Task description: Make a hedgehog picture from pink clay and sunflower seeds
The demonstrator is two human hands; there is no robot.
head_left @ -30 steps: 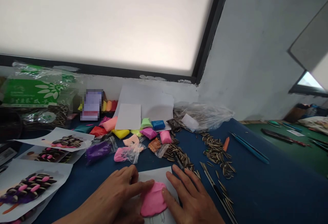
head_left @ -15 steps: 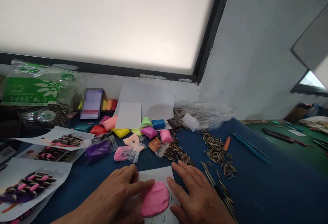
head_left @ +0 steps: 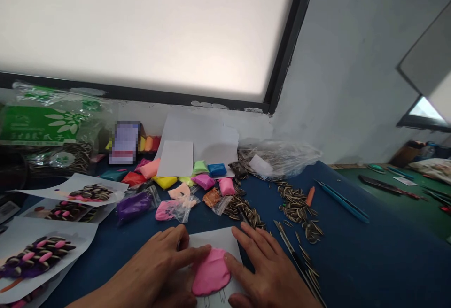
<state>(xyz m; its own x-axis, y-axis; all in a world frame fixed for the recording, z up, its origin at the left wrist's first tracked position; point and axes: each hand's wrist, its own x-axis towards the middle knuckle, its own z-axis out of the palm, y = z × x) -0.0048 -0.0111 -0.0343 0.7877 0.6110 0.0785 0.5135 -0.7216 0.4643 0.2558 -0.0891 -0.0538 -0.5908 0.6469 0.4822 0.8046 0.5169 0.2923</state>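
Touching pink clay (head_left: 211,274), left hand (head_left: 165,257) half-curled, grip unclear; right hand (head_left: 266,268) spread against it.

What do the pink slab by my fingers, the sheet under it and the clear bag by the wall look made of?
Pink slab: probably soft modelling clay, matte, with smooth dents and an uneven edge.
Sheet: seemingly matte white paper, thin and drawn on.
Clear bag: likely plastic film, glossy, crinkled and see-through.

Far right of the pink clay (head_left: 212,273), the blue mat (head_left: 369,265) permits passage. Nearer, the right hand (head_left: 266,268) and slim tool (head_left: 299,260) obstruct.
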